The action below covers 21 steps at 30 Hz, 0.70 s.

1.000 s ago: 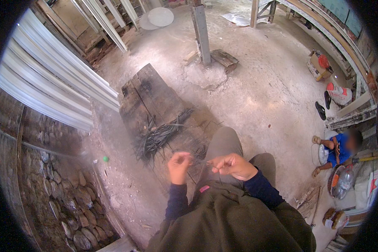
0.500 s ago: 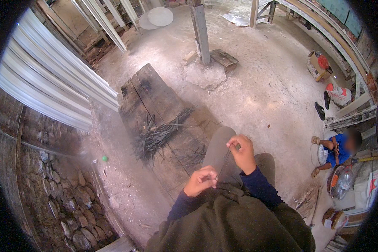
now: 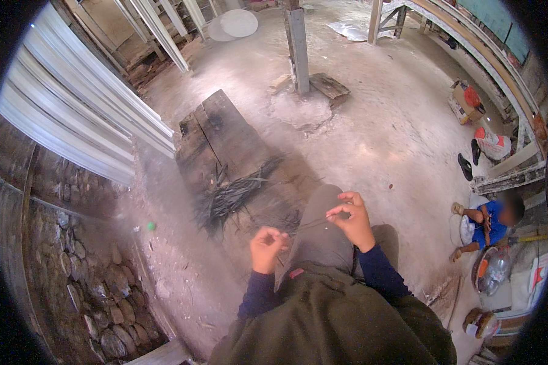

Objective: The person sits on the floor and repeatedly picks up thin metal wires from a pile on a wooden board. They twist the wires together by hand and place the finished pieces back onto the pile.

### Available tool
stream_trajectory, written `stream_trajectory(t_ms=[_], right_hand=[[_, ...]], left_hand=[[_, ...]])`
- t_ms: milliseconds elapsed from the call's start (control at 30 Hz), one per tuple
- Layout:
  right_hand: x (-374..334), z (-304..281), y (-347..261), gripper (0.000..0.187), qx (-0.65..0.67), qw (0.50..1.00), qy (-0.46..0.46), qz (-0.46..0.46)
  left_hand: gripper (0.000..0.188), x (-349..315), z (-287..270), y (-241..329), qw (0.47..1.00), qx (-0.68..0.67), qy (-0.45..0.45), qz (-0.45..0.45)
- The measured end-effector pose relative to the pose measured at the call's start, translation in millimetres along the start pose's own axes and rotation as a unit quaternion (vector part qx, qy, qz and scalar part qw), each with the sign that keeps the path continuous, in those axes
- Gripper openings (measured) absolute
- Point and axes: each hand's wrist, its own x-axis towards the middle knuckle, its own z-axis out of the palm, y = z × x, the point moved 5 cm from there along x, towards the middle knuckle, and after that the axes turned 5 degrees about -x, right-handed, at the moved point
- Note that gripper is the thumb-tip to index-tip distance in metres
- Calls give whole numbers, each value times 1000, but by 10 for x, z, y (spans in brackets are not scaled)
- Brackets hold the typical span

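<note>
A thin dark strip (image 3: 312, 226) runs between my two hands, above my lap. My right hand (image 3: 354, 224) pinches its right end, thumb against fingers, over my thigh. The left hand (image 3: 265, 249) is closed in a pinch at the other end, though the strip blurs close to those fingertips. Beyond them, a loose bundle of dark flat strips (image 3: 237, 191) lies across a worn wooden plank bench (image 3: 219, 131). Some finer strips are scattered on the bench between the bundle and my leg.
Pale corrugated sheets (image 3: 73, 97) lean at the left, above a pit of rounded stones (image 3: 112, 304). A small green ball (image 3: 151, 226) lies on the floor. A post (image 3: 298, 52) stands ahead. At the right, a person in blue (image 3: 493, 222) sits beside a basin (image 3: 490, 274).
My left hand has moved left and up, away from the right hand, widening the gap between them. The right hand has shifted slightly to the right, its fingers spread a little more.
</note>
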Motion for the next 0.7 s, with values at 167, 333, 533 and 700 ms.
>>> stream_trajectory(t_ms=[167,333,533,700], right_hand=[[-103,147,-444,14,245,924,-289,49],[-249,279,-752,17,495,755,-412,120],[-245,225,-488,13,434,830,-324,132],[-45,82,-301,15,233,955,-125,132]], left_hand=[[9,206,-266,27,996,15,66,56],[6,241,-129,87,998,-3,54,45],[4,138,100,109,997,74,-22,-1],[2,-77,365,-15,973,68,-220,1]])
